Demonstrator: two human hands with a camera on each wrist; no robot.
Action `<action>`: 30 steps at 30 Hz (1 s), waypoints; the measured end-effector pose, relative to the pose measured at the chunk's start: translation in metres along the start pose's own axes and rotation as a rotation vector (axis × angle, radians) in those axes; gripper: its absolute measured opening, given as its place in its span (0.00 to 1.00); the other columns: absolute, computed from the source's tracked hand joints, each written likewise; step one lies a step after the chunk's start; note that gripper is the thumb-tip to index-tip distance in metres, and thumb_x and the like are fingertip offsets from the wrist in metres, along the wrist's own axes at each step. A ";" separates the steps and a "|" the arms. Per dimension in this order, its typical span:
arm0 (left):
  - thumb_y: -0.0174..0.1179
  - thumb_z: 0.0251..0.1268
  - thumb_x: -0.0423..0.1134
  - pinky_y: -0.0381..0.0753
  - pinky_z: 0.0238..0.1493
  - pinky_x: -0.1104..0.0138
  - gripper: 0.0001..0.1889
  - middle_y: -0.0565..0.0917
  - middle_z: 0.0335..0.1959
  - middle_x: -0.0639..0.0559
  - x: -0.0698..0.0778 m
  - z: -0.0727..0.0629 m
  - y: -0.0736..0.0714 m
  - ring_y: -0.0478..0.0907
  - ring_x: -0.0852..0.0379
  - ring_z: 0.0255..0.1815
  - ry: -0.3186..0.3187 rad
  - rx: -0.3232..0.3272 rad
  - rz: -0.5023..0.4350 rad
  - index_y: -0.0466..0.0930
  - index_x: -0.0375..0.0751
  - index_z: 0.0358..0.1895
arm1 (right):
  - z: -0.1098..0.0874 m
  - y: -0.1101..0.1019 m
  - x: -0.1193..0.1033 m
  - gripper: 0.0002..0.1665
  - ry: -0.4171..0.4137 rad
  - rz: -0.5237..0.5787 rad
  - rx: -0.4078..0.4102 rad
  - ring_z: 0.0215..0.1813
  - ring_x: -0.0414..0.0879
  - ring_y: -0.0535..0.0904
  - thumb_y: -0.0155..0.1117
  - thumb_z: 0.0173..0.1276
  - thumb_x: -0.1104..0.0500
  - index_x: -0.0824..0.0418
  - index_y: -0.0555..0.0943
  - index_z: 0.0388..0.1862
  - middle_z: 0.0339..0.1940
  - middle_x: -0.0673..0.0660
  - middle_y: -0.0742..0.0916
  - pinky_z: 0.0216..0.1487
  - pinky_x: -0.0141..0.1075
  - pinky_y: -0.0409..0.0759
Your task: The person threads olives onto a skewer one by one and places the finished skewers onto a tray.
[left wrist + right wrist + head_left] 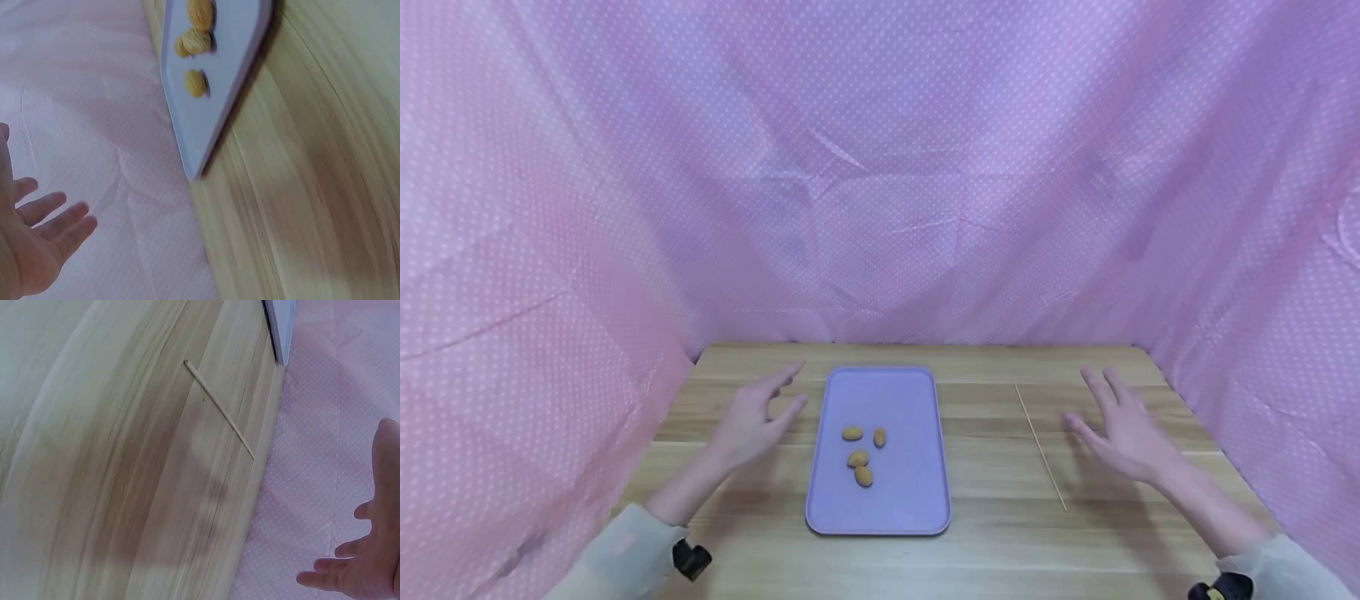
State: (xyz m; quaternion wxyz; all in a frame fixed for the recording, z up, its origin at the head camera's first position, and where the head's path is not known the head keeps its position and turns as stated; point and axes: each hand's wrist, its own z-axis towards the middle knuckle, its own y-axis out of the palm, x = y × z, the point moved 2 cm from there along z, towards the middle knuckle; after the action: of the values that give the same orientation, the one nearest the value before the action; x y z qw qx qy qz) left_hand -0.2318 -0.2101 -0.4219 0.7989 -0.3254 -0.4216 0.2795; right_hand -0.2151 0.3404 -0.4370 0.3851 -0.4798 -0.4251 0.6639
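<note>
A shallow lilac tray (910,500) lies on the table with several oval tan nuts (863,476) on its left half. Two of the nuts lie end to end, and the others sit a little farther back. Off the tray's left edge, my left hand (756,425) hovers with fingers and thumb spread, holding nothing. A thin wooden skewer (1041,446) lies slantwise on the table to the right of the tray. My right hand (1127,437) is held above the wood just right of the skewer, fingers extended and palm bare.
The tabletop (985,550) is pale striped wood. Pink dotted cloth (880,208) hangs behind it and along both sides, meeting the table's back edge. Each forearm wears a light sleeve with a black wrist device (691,558).
</note>
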 end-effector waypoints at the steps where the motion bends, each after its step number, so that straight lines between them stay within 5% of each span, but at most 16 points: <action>1: 0.64 0.77 0.44 0.87 0.66 0.42 0.29 0.84 0.68 0.36 0.002 0.002 0.004 0.85 0.36 0.64 -0.002 -0.011 -0.019 0.74 0.37 0.75 | 0.001 0.000 -0.001 0.52 -0.002 0.005 -0.001 0.72 0.94 0.57 0.57 0.82 0.39 0.66 0.48 0.88 0.81 0.85 0.57 0.63 0.89 0.62; 7: 0.67 0.75 0.40 0.90 0.62 0.47 0.25 0.87 0.63 0.36 0.014 0.017 0.025 0.88 0.39 0.59 -0.009 -0.092 -0.143 0.80 0.35 0.70 | 0.005 0.007 -0.010 0.51 -0.023 0.006 0.012 0.73 0.86 0.65 0.58 0.83 0.40 0.70 0.51 0.86 0.78 0.85 0.64 0.70 0.81 0.67; 12: 0.68 0.73 0.39 0.93 0.57 0.50 0.22 0.91 0.57 0.40 0.018 0.026 0.039 0.90 0.41 0.54 -0.016 -0.134 -0.150 0.83 0.35 0.66 | 0.007 0.015 -0.015 0.49 -0.049 0.007 0.010 0.71 0.84 0.70 0.57 0.84 0.42 0.73 0.53 0.85 0.73 0.85 0.71 0.71 0.77 0.71; 25: 0.68 0.72 0.37 0.94 0.54 0.53 0.18 0.91 0.56 0.38 0.036 0.059 0.099 0.90 0.45 0.51 0.023 -0.269 -0.206 0.86 0.35 0.61 | 0.004 0.043 -0.013 0.40 -0.017 -0.002 -0.031 0.63 0.83 0.77 0.58 0.84 0.49 0.82 0.66 0.74 0.65 0.87 0.77 0.66 0.74 0.78; 30: 0.68 0.72 0.37 0.93 0.56 0.53 0.18 0.91 0.56 0.40 0.046 0.070 0.115 0.90 0.46 0.52 0.020 -0.323 -0.178 0.86 0.37 0.62 | 0.003 0.057 -0.012 0.34 -0.045 -0.016 -0.018 0.51 0.73 0.86 0.62 0.82 0.50 0.82 0.75 0.65 0.54 0.81 0.84 0.57 0.67 0.87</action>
State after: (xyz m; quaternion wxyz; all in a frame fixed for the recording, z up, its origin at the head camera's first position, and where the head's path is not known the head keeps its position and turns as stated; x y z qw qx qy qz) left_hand -0.2892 -0.0843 -0.4559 0.7620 -0.4136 -0.4803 0.1331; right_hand -0.2215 0.3094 -0.4863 0.3762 -0.4647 -0.4437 0.6676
